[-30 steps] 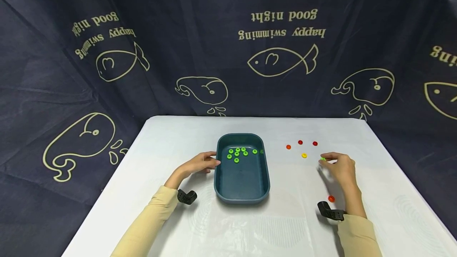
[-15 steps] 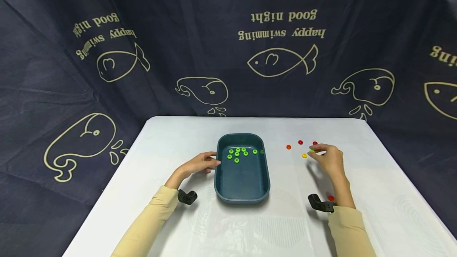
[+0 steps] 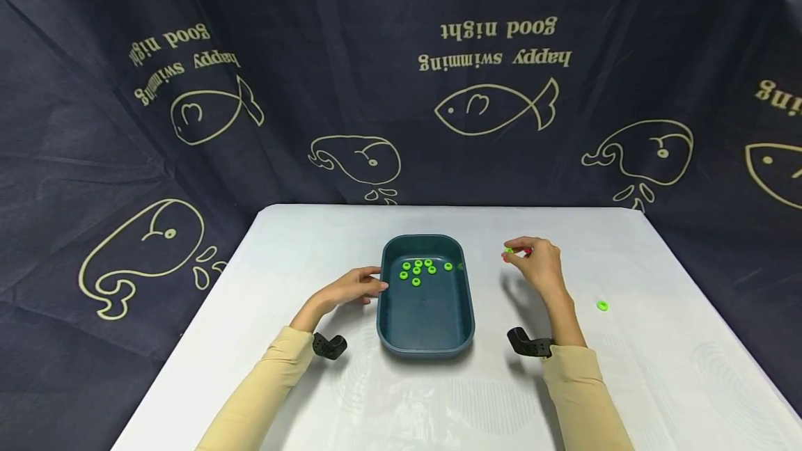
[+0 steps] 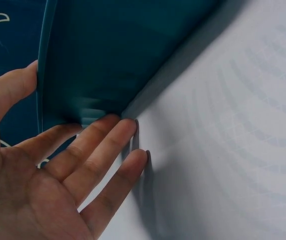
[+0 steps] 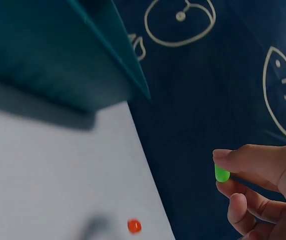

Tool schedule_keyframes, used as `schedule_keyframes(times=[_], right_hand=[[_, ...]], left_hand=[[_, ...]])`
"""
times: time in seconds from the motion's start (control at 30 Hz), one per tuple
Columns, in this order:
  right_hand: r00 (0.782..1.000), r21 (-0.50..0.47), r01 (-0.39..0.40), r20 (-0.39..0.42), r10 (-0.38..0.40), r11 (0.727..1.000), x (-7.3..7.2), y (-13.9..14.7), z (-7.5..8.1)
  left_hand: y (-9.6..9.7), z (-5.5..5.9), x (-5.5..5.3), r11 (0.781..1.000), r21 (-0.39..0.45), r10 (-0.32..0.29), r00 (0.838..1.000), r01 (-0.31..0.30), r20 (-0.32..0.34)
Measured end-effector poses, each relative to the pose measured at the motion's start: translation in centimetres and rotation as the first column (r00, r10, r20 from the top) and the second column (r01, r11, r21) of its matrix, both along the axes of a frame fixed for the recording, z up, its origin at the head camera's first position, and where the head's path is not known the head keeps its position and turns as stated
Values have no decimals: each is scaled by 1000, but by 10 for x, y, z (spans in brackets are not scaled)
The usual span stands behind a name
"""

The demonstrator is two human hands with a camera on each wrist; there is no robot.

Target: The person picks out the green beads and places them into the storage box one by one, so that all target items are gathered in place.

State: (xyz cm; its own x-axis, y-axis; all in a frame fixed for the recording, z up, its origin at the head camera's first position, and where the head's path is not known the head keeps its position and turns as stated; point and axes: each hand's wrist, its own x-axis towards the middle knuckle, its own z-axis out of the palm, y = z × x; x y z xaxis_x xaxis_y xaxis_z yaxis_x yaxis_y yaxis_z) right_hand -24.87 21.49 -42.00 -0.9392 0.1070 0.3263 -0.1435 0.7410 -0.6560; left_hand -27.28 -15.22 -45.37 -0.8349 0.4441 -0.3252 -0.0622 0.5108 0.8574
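Note:
My left hand (image 3: 351, 286) rests at the left wall of the dark teal bin (image 3: 425, 329), fingers nearly straight. In the left wrist view its thumb (image 4: 20, 85) touches the rim and its fingertips lie along the outer wall. Several small green ring-shaped beads (image 3: 416, 282) lie in the bin's far half. Right of the bin, my right hand (image 3: 539, 263) pinches a green bead (image 5: 222, 173) between thumb and finger, above the table. An orange-red bead (image 5: 134, 226) lies below that hand; a red one (image 3: 528, 252) shows partly behind its fingers.
Another green bead (image 3: 602, 305) sits on the white table (image 3: 664, 367), right of my right forearm. A dark curtain (image 3: 351, 33) with fish outlines hangs behind the table's far edge. Black wrist cameras (image 3: 526, 344) hang under both wrists.
My right hand has moved left toward the bin with the green bead. Its move uncovers a green bead on the right and hides the yellow bead and the near red one. Left hand unchanged.

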Motion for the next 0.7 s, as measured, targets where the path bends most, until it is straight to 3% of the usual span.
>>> schedule_keyframes(times=[0.37,0.7], right_hand=[[998,-36,-58,20,58,998,-12,-44,9],[982,-40,-169,77,171,985,-20,-87,12]], left_hand=[[1,2,0,1000,-7,1,1000,-1,1],[0,0,0,1000,-11,2,1000,-2,-5]])
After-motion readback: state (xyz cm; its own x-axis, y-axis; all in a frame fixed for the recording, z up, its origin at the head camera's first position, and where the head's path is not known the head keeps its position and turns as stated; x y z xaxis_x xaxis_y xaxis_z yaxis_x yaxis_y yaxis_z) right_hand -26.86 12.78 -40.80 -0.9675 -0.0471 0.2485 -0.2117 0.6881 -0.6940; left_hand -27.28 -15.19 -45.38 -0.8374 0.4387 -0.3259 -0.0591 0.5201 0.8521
